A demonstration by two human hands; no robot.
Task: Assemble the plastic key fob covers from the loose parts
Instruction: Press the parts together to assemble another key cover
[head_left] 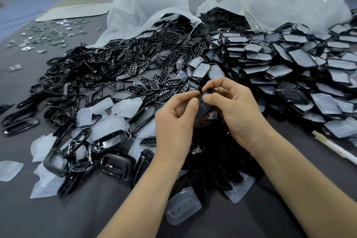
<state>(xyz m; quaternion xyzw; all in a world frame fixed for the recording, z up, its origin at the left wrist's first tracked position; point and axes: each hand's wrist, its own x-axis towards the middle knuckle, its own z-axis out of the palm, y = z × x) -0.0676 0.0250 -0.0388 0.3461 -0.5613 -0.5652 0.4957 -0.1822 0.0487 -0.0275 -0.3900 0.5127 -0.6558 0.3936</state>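
Hands meet at centre frame over the dark grey table (108,205), and the small black plastic key fob cover (202,105) sits pinched between them; left hand (176,120) grips its near edge with thumb and forefinger, right hand (234,106) closes fingertips on the top end. Looks a light, thin, glossy shell, so likely slippery and a bit flexible; best held by the rims, not the flat face. Soft translucent white silicone pads (183,209) lie lower centre, rigid black frames (112,139) lower left, finished stack (301,75) right
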